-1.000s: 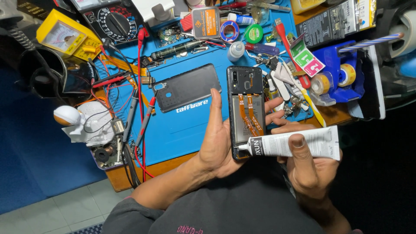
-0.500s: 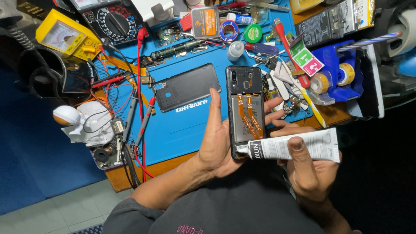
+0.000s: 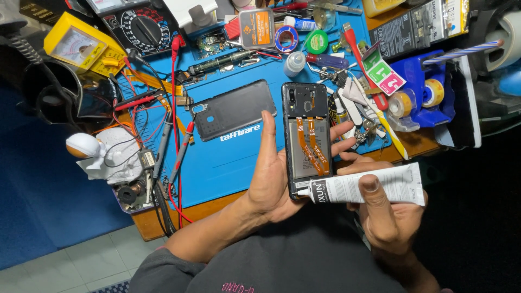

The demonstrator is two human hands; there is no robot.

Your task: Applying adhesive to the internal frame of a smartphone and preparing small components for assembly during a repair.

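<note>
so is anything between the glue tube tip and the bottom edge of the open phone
Nothing visible. The right hand holds the white glue tube with its nozzle right at the lower edge of the opened phone, which the left hand grips. No tool or cable lies between them.

The bench is a proper mess: a blue work mat (image 3: 217, 168) with a detached dark back cover (image 3: 234, 110) lying on it, and red and black test probes (image 3: 175, 149) trailing off its left edge. Up top there's a yellow analog meter (image 3: 81, 50) beside a black dial multimeter (image 3: 144, 27), plus a small white bottle (image 3: 294, 63) and a green tape roll (image 3: 316, 42). Over on the right sits a blue tape dispenser (image 3: 423, 95), and a white astronaut figure (image 3: 103, 154) sits at the left.
</note>
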